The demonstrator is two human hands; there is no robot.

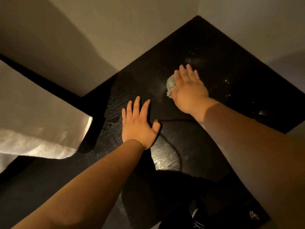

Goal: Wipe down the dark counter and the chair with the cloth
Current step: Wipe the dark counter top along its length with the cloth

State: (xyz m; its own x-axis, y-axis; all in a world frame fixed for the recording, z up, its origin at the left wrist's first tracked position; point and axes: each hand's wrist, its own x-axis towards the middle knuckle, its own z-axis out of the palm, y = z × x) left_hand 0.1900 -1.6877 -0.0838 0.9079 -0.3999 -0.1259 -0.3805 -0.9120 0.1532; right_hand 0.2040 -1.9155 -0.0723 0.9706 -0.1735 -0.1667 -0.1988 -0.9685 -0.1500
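Note:
The dark wood-grain counter (222,52) fills the corner between two pale walls. My right hand (189,87) lies flat with straight fingers on a crumpled pale grey-green cloth (170,85), pressing it onto the counter; only the cloth's left edge shows past the palm. My left hand (139,124) rests flat on the counter nearer to me, fingers spread, holding nothing. Faint dust streaks and small specks show on the surface around and beyond the cloth. No chair can be made out for sure.
A pale upholstered piece (38,128) with a dark frame stands at the left, beside the counter's edge. Walls close the counter at the back and right. A dark shoe (196,215) shows below the front edge.

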